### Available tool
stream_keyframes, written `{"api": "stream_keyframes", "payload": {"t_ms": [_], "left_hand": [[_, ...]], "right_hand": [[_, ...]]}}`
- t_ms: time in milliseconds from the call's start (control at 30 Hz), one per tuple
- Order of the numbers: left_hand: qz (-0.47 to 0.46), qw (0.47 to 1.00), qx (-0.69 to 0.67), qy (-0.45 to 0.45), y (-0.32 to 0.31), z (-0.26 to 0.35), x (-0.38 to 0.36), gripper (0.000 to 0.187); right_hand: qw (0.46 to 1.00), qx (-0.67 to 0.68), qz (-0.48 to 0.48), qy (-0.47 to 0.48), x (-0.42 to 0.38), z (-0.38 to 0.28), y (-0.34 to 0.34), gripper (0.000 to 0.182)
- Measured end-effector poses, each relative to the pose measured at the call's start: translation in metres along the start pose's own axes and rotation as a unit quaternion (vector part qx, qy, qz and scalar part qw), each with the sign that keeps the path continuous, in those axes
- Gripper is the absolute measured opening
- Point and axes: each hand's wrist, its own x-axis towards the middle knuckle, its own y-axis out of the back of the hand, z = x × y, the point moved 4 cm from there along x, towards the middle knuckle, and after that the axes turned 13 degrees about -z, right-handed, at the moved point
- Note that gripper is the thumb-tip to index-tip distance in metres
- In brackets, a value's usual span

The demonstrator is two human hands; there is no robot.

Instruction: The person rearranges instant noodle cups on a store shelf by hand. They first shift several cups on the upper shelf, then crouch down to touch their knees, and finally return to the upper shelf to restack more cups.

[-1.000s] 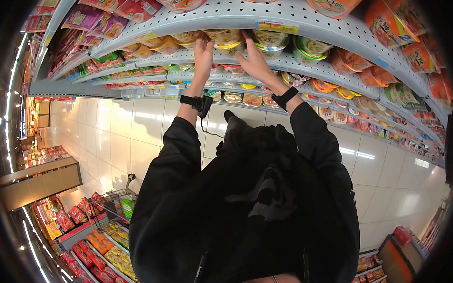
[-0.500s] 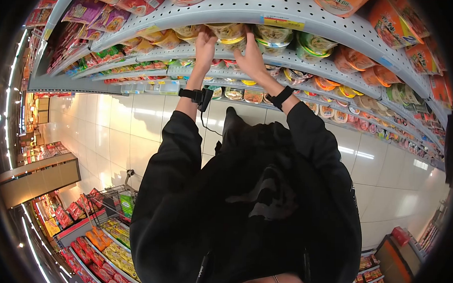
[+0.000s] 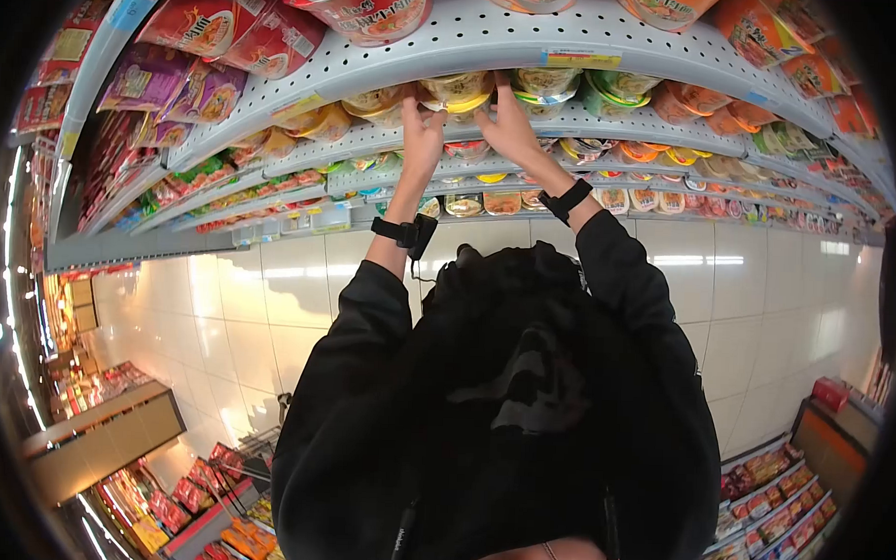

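Both hands reach to the second shelf from the top, on either side of a yellow-rimmed noodle bowl [image 3: 457, 91]. My left hand [image 3: 423, 131] is at the bowl's left side, its fingertips partly hidden. At the right side is my right hand [image 3: 505, 124], with its thumb towards the bowl and its fingers partly under the shelf edge. Another yellowish bowl [image 3: 373, 104] stands to the left, and a green bowl [image 3: 617, 93] is farther right. Each wrist wears a black strap.
The perforated upper shelf [image 3: 457, 33] overhangs the hands and bears red bowls [image 3: 378, 11]. Lower shelves hold more packaged food. Behind me are a tiled floor [image 3: 270, 294], a cart partly hidden at lower left, and other display racks [image 3: 776, 499].
The view has shifted and turned slightly, and the shelves look nearer. Both hands remain around the same bowl. The cart is now mostly out of sight.
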Motion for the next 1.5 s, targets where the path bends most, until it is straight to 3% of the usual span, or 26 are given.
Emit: {"api": "stream_keyframes", "payload": {"t_ms": [100, 167, 200, 267, 400, 467, 700, 933, 1100, 1200, 1300, 1333, 1500], "left_hand": [[-0.044, 0.996, 0.078, 0.003, 0.001, -0.006, 0.002, 0.056], [-0.051, 0.995, 0.079, -0.032, 0.001, -0.009, -0.002, 0.066], [-0.055, 0.991, 0.098, -0.077, 0.002, -0.007, -0.002, 0.072], [-0.066, 0.991, 0.087, -0.082, 0.007, -0.010, -0.004, 0.072], [-0.082, 0.990, 0.072, -0.095, 0.009, 0.005, -0.011, 0.073], [-0.078, 0.990, 0.073, -0.093, 0.010, 0.007, -0.013, 0.072], [-0.018, 0.993, 0.052, -0.107, 0.002, 0.011, -0.023, 0.065], [-0.001, 0.993, -0.006, -0.116, -0.009, 0.009, -0.019, 0.067], [-0.043, 0.994, -0.040, -0.097, -0.006, 0.010, -0.007, 0.065], [-0.014, 0.994, -0.006, -0.110, -0.002, 0.007, 0.002, 0.052], [-0.015, 0.990, -0.044, -0.131, 0.000, 0.006, 0.010, 0.049], [-0.017, 0.990, -0.043, -0.132, 0.003, 0.008, 0.011, 0.049], [-0.058, 0.996, -0.031, -0.062, 0.010, 0.020, 0.018, 0.050]], "right_hand": [[0.999, 0.022, 0.024, 0.006, 0.003, -0.008, 0.001, 0.083], [0.997, 0.049, 0.044, 0.028, 0.004, -0.022, 0.005, 0.079], [0.997, 0.069, 0.025, -0.010, 0.004, -0.029, 0.007, 0.077], [0.997, 0.052, 0.004, -0.055, 0.005, -0.015, 0.003, 0.075], [0.999, 0.040, 0.013, -0.023, 0.003, -0.022, 0.000, 0.077], [0.994, 0.087, -0.004, -0.068, 0.002, -0.030, 0.003, 0.079], [0.993, 0.099, -0.054, -0.037, 0.008, -0.020, 0.008, 0.084], [0.999, -0.003, -0.038, 0.006, -0.002, 0.001, 0.000, 0.090], [0.998, -0.018, -0.039, 0.038, -0.004, 0.010, 0.003, 0.090], [0.999, -0.037, -0.038, 0.014, 0.000, 0.017, 0.005, 0.087], [0.999, -0.025, -0.011, 0.035, -0.001, 0.017, 0.001, 0.084], [0.999, -0.037, -0.024, 0.003, -0.002, 0.017, 0.000, 0.082], [0.999, 0.035, -0.031, -0.012, -0.009, 0.004, 0.002, 0.082]]}}
